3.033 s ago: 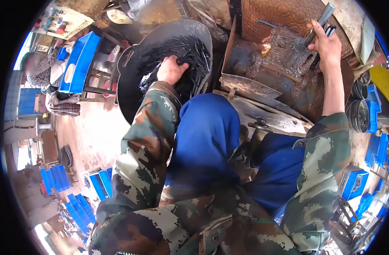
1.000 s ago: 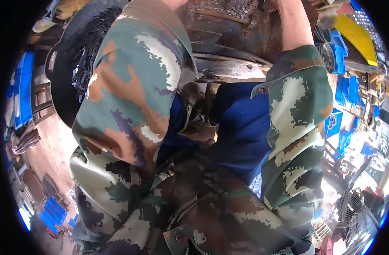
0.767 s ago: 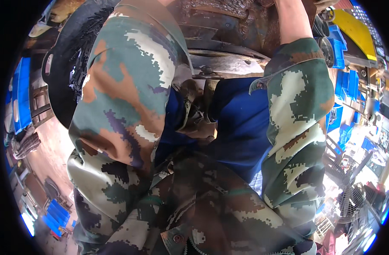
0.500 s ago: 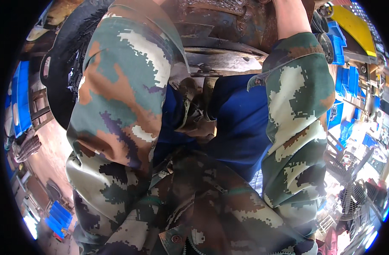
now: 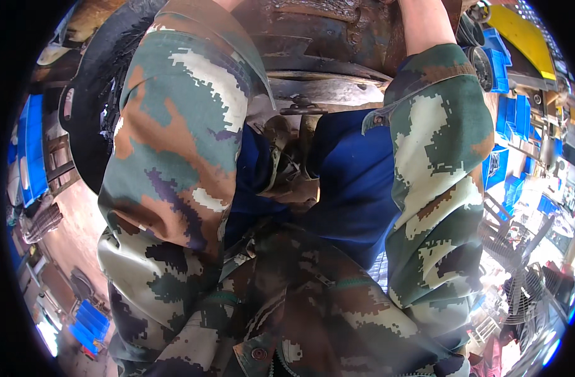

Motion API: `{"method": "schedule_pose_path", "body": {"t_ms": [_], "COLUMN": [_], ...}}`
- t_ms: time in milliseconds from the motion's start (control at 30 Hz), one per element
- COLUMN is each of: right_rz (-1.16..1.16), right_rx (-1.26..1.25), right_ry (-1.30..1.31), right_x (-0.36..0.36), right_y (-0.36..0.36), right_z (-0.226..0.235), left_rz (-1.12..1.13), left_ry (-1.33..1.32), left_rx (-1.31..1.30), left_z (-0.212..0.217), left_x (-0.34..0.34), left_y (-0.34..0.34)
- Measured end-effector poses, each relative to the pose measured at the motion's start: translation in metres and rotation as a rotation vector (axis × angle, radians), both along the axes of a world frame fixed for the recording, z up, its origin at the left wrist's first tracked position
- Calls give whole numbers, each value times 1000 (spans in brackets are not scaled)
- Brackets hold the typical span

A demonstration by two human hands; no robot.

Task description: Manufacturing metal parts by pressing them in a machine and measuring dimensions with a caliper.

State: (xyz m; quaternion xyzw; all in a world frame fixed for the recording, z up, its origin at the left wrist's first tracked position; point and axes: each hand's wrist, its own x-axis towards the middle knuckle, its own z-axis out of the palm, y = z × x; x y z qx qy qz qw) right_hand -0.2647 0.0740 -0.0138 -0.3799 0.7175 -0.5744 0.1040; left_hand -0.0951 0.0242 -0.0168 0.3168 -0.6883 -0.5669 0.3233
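Both of my forearms, in camouflage sleeves, reach up past the top edge, so neither hand shows. Only a sliver of skin appears beyond the left sleeve. From the right sleeve a bare forearm runs out of the picture. Between the arms stands a rusty brown metal machine body with rough, crusted ridges. Below it lies a worn grey-white plate or board. What my hands touch or hold is hidden.
At the left is a large black round pan-like part with dark scraps in it. Blue bins stand at the far left, more blue bins at the right. A yellow panel and a wire-guarded fan are also at the right.
My right forearm has shifted very slightly up and left. The left sleeve sits a little further left. Otherwise the scene looks the same.
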Motion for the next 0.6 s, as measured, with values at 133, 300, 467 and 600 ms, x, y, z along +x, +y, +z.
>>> {"method": "schedule_pose_path", "body": {"t_ms": [133, 300, 467, 600], "right_rz": [-24, -34, -24, -38], "right_rx": [49, 49, 67, 58], "right_ry": [-4, -16, -2, 5], "right_x": [2, 4, 0, 4], "right_y": [1, 1, 1, 1], "right_z": [3, 3, 3, 5], "left_rz": [-23, -31, -35, 1], "left_ry": [29, 43, 42, 14], "left_rx": [-54, -36, -19, -35], "left_z": [-5, -6, 0, -3], "left_x": [0, 0, 1, -2], "left_y": [-3, -4, 1, -5]}}
